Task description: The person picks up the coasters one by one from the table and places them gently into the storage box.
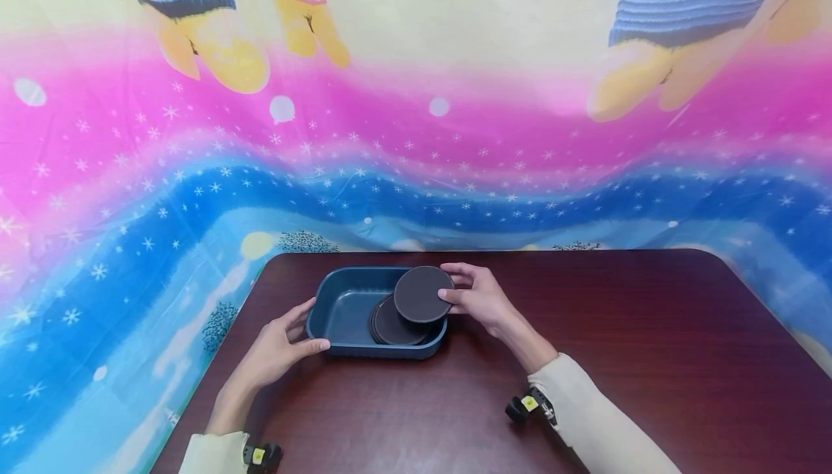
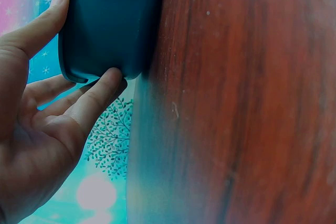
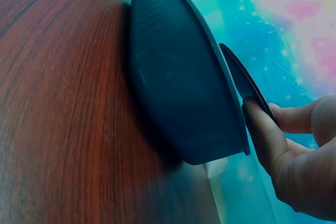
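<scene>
Disc (image 1: 423,293) (round, flat, dark) hangs over the tray's (image 1: 341,313) right rim, pinched by the right hand (image 1: 479,297); left hand (image 1: 278,346) fingers clasp the smooth left rim at lower centre.

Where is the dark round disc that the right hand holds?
In the head view, the disc is over the blue tray's right rim, pinched by the right hand.

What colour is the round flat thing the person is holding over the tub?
Dark charcoal grey. The round flat disc, pinched in the right hand, shows best in the head view.
</scene>
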`<state>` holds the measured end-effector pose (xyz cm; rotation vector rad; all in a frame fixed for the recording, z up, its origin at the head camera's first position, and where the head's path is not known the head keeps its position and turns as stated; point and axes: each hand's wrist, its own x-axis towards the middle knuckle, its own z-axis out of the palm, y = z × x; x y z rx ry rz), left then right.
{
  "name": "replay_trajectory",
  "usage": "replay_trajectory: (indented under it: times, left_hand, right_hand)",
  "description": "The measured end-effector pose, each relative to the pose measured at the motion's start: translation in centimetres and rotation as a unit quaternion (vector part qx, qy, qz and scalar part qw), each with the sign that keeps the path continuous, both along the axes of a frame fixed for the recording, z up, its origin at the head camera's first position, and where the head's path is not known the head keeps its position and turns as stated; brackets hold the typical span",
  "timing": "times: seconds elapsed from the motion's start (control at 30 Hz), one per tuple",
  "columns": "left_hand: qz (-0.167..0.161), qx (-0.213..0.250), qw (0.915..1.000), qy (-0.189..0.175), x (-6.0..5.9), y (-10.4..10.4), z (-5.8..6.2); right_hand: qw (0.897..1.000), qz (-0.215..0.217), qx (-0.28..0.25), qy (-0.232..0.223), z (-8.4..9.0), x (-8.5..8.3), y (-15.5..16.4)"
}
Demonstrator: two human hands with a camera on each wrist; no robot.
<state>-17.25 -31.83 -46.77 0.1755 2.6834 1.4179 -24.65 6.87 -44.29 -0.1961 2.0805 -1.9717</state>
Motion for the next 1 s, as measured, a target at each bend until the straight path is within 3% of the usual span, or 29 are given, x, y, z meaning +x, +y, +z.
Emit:
replay_trajectory:
  times: [0.47, 1.0]
  left_hand:
    - [-0.003, -0.007, 0.9999, 0.009, 0.1, 0.1, 0.0]
    - [0.001, -0.001, 1.0, -0.004, 0.0, 0.1, 0.1]
  right_hand:
    - [1.0, 0.006, 0.019, 0.013, -0.2, 0.0, -1.6]
    - [0.999, 0.002, 0.046, 0.012, 0.0, 0.1, -2.6]
